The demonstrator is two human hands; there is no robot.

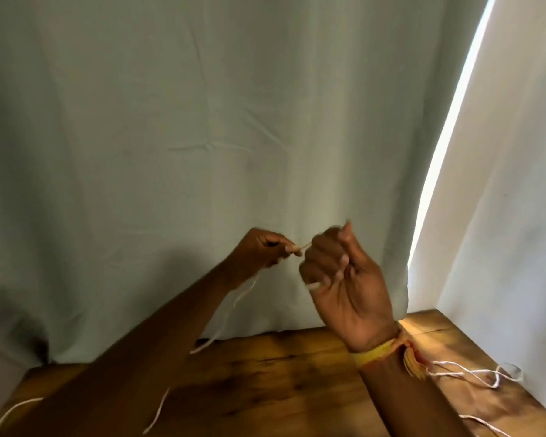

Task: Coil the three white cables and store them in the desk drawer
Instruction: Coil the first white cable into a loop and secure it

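Both hands are raised above the wooden desk in front of a pale green curtain. My left hand pinches one end of a thin white cable that hangs down from it, passes behind my left forearm and reaches the desk. My right hand, fingers curled and palm toward me, grips the same short stretch of cable between the two hands. Another white cable lies loosely looped on the desk at the right. A further white strand shows at the lower left. No drawer is in view.
The curtain hangs down to the desk's back edge. A white wall stands at the right, with a bright gap of light beside the curtain. A yellow band with a tassel is on my right wrist.
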